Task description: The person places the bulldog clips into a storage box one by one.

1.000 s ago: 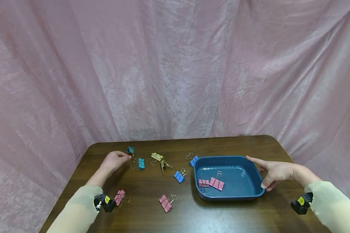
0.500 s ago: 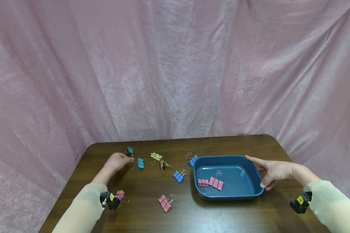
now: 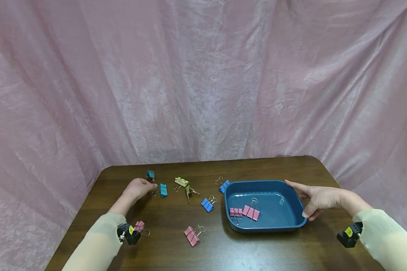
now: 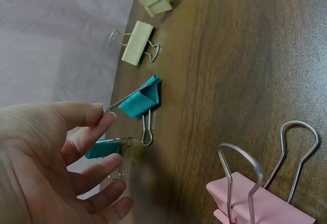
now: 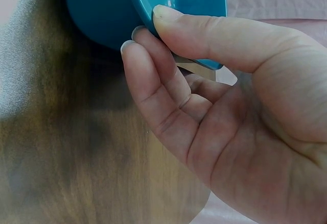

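Note:
My left hand [image 3: 138,189] is at the table's left side, thumb and index finger pinching the wire handle of a teal binder clip [image 4: 140,100]. That clip's body lies on the wood. Just behind the fingers is a second teal binder clip [image 3: 150,174], partly covered by the hand in the left wrist view. At the other side, my right hand [image 3: 323,201] grips the right end of a blue tray [image 3: 268,229], its thumb on the rim [image 5: 148,17] and other fingers against the outer wall. Two pink binder clips [image 3: 251,212] lie inside the tray, towards its left.
Two yellow binder clips [image 3: 181,182] lie right of the teal ones. Two blue binder clips [image 3: 207,205] are left of the tray, one close to its corner. Pink binder clips [image 3: 192,236] lie nearer the front, one [image 3: 139,226] beside my left wrist camera. A pink curtain [image 3: 203,82] hangs behind the table.
My left hand has shifted slightly right, from beside the rear teal binder clip to the nearer one's handle. My right hand and the tray stay in place.

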`<state>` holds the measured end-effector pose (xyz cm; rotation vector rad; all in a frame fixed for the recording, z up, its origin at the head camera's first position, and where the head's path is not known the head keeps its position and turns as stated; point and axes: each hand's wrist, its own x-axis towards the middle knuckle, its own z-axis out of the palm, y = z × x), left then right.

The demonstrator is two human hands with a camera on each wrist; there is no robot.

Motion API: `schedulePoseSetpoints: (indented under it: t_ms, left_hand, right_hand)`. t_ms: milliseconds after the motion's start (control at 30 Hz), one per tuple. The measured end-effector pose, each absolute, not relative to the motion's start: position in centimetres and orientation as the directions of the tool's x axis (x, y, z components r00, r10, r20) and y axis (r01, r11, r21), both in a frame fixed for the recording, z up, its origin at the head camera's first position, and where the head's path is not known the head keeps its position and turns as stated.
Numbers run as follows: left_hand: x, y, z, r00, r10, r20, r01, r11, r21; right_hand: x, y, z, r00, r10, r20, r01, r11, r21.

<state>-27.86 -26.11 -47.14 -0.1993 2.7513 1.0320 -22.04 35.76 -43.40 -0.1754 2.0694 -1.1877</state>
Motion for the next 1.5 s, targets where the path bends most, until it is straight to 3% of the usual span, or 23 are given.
schedulePoseSetpoints:
  t_ms: [1500]
  left_hand:
    - [-27.8,-26.41,-47.34,-0.971,-0.042,-0.234,-0.179,0.777,0.603]
  right_hand:
    - [-22.08,35.91,-43.54,-0.718,-0.464,-0.519,0.231,0.544,-0.807]
